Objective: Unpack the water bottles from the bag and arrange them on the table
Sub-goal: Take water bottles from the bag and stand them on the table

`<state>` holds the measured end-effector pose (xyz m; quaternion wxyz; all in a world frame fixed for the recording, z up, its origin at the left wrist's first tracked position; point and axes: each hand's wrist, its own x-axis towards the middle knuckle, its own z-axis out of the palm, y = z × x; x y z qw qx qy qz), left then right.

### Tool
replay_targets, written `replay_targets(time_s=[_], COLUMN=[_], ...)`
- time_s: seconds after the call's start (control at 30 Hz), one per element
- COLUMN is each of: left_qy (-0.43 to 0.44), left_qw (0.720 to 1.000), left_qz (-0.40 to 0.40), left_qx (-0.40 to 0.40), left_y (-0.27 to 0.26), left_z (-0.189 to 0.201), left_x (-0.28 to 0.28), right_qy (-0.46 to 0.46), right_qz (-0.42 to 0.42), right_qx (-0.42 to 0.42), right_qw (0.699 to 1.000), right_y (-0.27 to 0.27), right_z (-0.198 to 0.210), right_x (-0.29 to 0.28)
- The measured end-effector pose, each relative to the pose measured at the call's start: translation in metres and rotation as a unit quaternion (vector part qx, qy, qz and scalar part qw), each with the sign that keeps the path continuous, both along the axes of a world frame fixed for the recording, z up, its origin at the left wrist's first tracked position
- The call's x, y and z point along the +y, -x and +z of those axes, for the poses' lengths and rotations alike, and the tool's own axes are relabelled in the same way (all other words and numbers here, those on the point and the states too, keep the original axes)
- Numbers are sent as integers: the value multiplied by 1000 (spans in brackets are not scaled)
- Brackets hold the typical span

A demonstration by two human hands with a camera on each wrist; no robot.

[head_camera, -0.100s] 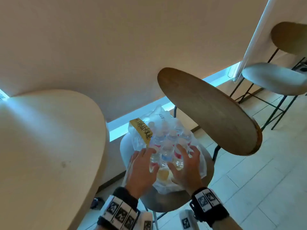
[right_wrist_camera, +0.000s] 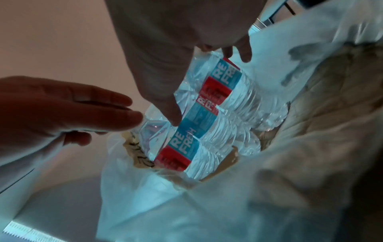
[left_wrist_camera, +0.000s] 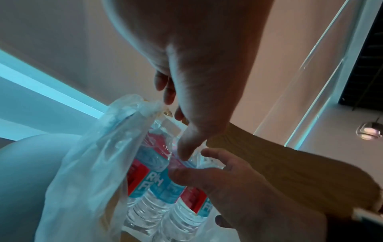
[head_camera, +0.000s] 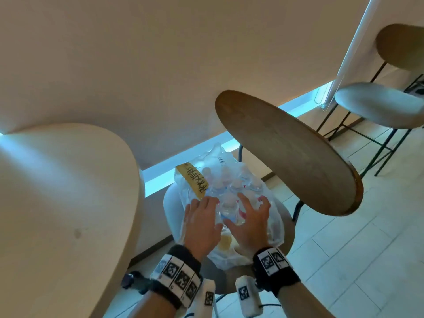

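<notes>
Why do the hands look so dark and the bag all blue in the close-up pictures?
Left wrist view: the left hand is a dark shape against the bright wall, and the bag takes a blue tint. Right wrist view: the right hand is shadowed, the bag blurry. Head view: brighter, warmer, the table bent by the wide lens.

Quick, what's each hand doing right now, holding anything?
Left hand: open, fingers straight, touching the bottles in the bag.
Right hand: open, fingers spread over the bottles, gripping nothing.
</notes>
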<state>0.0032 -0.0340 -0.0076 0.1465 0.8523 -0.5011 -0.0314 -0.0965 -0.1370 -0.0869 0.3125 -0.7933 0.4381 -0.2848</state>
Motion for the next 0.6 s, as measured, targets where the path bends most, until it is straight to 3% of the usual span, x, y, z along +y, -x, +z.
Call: replay_targets(time_s=[0.13, 0.3, 0.6], left_qy=[-110, -185, -88], left_qw=[991, 974, 994], left_qz=[-10, 3, 3], left_qx=[-73, -133, -71], left_y=[-8, -4, -2], left_z=[-5, -8, -8], left_x=[-19, -31, -19], right_qy=[-63, -66, 42], right_qz=[-13, -22, 6], right_qx=[43, 43, -65], right_qw=[997, 997, 997], right_y=[-18, -22, 1], right_z=[-7, -7, -12], right_x=[-8, -7, -5])
